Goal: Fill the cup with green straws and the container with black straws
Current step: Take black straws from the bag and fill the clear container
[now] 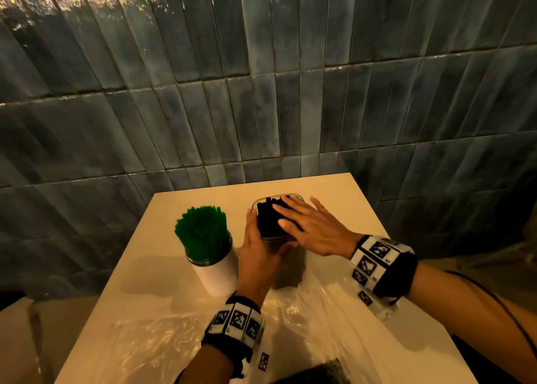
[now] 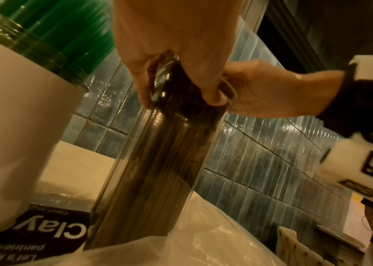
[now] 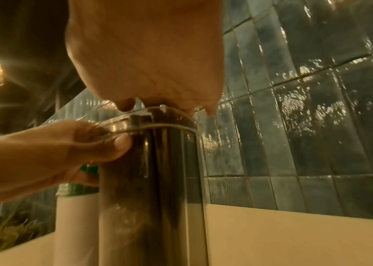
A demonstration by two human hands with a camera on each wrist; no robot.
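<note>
A white cup (image 1: 218, 273) packed with green straws (image 1: 202, 232) stands left of centre on the table. Right of it stands a tall clear container (image 1: 276, 240) full of black straws (image 1: 268, 216). My left hand (image 1: 255, 244) grips the container near its rim from the near left side, thumb and fingers curled round the wall (image 2: 158, 162). My right hand (image 1: 293, 218) lies flat on the tops of the black straws, fingers straight. In the right wrist view the palm (image 3: 144, 54) covers the container's rim (image 3: 153, 126), and the left hand's thumb (image 3: 112, 145) presses just below it.
Crumpled clear plastic bags (image 1: 305, 325) cover the near part of the pale table (image 1: 343, 197). A black printed label (image 2: 51, 232) lies under the plastic by the cup. A blue-grey tiled wall (image 1: 261, 107) rises right behind the table's far edge.
</note>
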